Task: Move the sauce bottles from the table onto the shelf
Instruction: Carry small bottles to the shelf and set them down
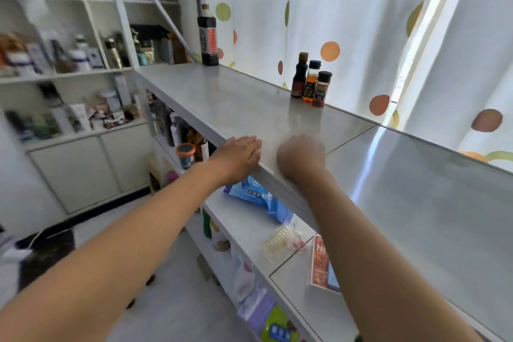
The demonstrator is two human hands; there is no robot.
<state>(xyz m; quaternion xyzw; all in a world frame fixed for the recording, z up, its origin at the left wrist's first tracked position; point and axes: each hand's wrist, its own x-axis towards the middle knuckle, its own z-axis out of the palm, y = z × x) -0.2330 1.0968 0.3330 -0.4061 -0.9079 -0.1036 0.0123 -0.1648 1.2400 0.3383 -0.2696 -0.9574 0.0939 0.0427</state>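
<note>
Three small sauce bottles stand close together at the back of the grey shelf [236, 103]: a dark one [299, 76], an orange one with a blue cap [311, 82] and a brown-capped spice bottle [321, 90]. A tall dark bottle with a red label [208, 37] stands at the shelf's far left end. My left hand [240, 155] lies flat on the shelf's front edge, fingers together, holding nothing. My right hand [301, 157] is blurred, over the shelf's front edge beside the left; its fingers look curled, and nothing shows in it. No table is in view.
A dotted white curtain [347, 22] hangs behind the shelf. The lower shelf [249, 219] holds a blue packet [261, 198], a clear pack and a red box [322, 266]. White cupboards with many items [69, 58] fill the left wall.
</note>
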